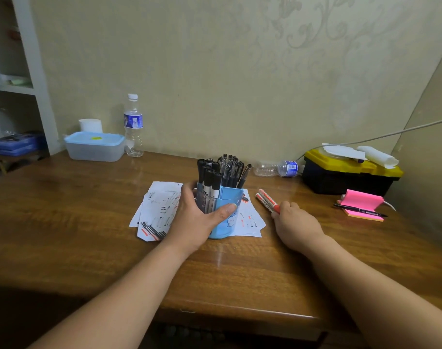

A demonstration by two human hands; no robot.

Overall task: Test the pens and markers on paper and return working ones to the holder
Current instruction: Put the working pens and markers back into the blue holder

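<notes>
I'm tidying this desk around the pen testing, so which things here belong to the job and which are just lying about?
Job: pen holder, gripped by the left hand; black pens and markers in it; red markers in the right hand; scribbled paper underneath.
Lying about: upright water bottle, toppled bottle, lidded plastic box, black-and-yellow toolbox, pink notepad.

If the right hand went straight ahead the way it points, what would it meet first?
The right hand holds the near end of the red markers; past them, likely the blue pen holder, though depth is unclear.
</notes>
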